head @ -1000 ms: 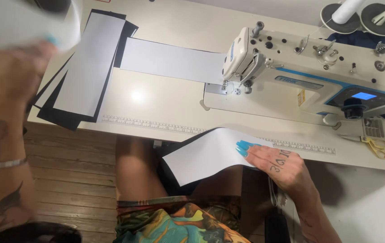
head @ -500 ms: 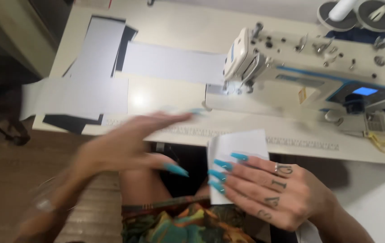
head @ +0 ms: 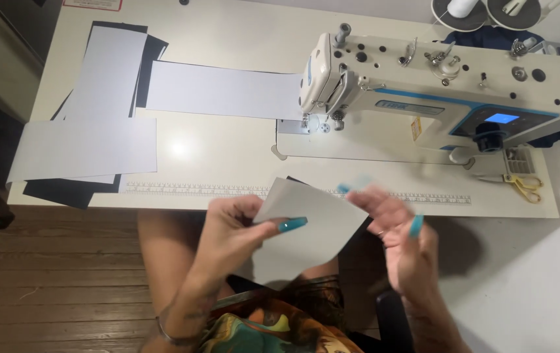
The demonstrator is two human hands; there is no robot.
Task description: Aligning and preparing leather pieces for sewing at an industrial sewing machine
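My left hand pinches a pale grey fabric piece at its left edge, held over my lap just in front of the table edge. My right hand is blurred, with fingers spread, touching the piece's right edge; whether it grips the fabric I cannot tell. Both hands have long turquoise nails. A white sewing machine stands on the table at the right, and a long pale grey strip lies under its needle area.
Several pale grey strips over black pieces lie stacked at the table's left. Yellow-handled scissors rest by the machine's right end. Thread cones stand at the back right. A printed ruler runs along the table's front edge. Wooden floor is lower left.
My left hand came in from the left and took hold of the grey piece. The piece is lifted and turned between both hands. A grey strip now lies across the left stack.
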